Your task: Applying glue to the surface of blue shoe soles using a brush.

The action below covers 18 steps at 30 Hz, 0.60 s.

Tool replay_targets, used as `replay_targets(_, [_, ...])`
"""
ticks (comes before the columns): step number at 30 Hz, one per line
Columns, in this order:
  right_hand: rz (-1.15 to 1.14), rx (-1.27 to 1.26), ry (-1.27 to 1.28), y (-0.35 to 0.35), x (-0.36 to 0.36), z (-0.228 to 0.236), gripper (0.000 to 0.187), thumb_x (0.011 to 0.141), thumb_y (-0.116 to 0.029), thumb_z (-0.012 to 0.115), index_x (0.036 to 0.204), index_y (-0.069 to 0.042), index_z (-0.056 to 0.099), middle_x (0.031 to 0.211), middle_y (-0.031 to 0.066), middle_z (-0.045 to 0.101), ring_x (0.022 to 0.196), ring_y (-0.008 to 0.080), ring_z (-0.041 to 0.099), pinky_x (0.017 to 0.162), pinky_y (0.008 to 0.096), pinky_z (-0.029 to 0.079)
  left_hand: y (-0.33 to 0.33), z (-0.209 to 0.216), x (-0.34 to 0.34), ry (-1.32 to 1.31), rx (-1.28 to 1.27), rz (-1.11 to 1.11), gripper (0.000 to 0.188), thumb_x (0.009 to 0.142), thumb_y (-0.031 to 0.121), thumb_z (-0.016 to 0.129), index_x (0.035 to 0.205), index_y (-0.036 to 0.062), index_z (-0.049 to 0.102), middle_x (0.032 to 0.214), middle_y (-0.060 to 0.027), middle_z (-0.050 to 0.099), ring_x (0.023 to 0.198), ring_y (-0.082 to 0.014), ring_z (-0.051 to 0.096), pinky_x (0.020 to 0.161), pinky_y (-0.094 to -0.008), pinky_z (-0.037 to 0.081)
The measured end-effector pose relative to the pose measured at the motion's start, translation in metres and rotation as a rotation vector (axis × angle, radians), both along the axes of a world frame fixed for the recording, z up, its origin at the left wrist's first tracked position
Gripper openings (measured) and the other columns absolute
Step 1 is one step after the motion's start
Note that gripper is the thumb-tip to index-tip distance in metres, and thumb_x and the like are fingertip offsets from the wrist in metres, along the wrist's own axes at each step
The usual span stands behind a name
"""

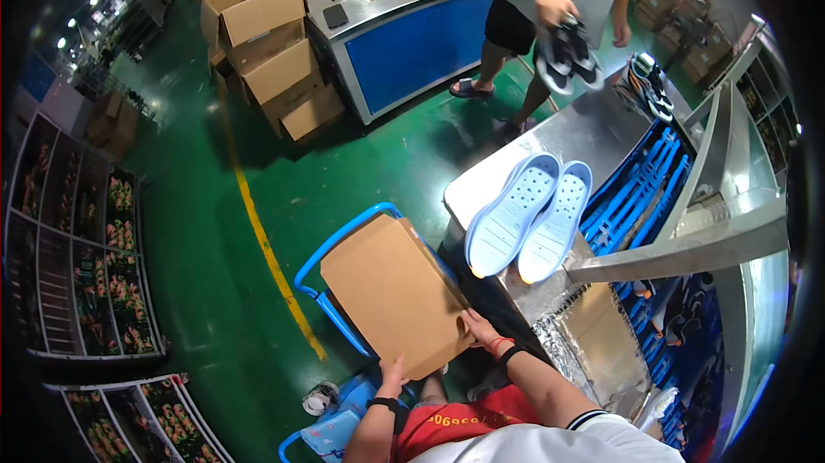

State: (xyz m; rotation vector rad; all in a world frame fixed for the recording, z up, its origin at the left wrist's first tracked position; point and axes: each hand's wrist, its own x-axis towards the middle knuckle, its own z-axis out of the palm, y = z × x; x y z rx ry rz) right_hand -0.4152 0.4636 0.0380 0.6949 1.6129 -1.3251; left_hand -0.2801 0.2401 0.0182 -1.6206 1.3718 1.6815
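My left hand (393, 374) grips the near edge of a flat brown cardboard sheet (387, 287) with cut-off corners. At the sheet's near right corner, my right hand (479, 327) is closed on its edge. The sheet is over a blue-framed trolley (344, 321), whose rim shows around the far and left sides. To the right, a pair of light blue slip-on clogs (526, 222) with holes in the insoles rests on a metal table (481, 179). The fingers under the sheet are hidden.
A co-worker holding dark and white shoes (567, 55) stands beyond the table. Blue racks (640, 175) run along a conveyor at right, beneath a metal frame (687, 248). Open cartons (271, 51) stack beside a blue-panelled bench (412, 55). Shoe racks (86, 248) line the left.
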Motion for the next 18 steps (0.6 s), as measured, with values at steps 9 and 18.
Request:
replay_targets(9, [0.346,0.071,0.468,-0.026,-0.005,-0.029,0.058,0.089,-0.045,0.048,0.133,-0.009,0.042,0.128,0.0272,0.043,0.12,0.0412,0.04,0.104,0.0393,0.031,-0.014,-0.024,0.012,0.031,0.0,0.131,0.073,0.073,0.029,0.07,0.127,0.0127,0.022,0.128,-0.0133,0.04,0.114,-0.0317,0.046,0.081,-0.055,0.045])
replay_targets(18, [0.334,0.159,0.437,-0.02,-0.009,-0.038,0.065,0.086,-0.049,0.052,0.135,-0.008,0.04,0.111,0.0258,0.049,0.103,0.0327,0.051,0.092,0.0383,0.042,-0.014,-0.011,-0.008,0.03,-0.011,0.1,0.074,0.073,0.029,0.071,0.126,0.0113,0.023,0.13,-0.0143,0.038,0.116,-0.0345,0.043,0.085,-0.0599,0.042])
